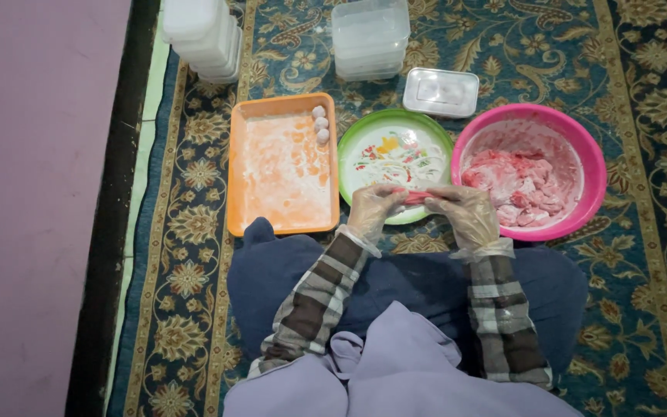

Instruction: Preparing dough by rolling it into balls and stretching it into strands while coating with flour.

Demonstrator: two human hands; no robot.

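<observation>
- left hand (372, 208) and right hand (466, 215), both gloved, pinch a pink dough strip (417, 197) between them.
- pink bowl (592, 166) at 3 o'clock; green-rimmed plate (364, 139) behind; orange tray (237, 170) at 9 o'clock.

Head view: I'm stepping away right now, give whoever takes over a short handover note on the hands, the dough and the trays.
Left hand and right hand, both in clear plastic gloves, together grip a small pink piece of dough over the near rim of the round green-rimmed patterned plate.
Round pink plastic bowl to the right holds a mass of pink dough.
Rectangular orange plastic tray on the left is dusted white; three small floured balls sit at its far right corner.
Done: three balls.
Left: the piece in hand and the dough in the bowl.
Stacked clear plastic containers stand behind.
</observation>
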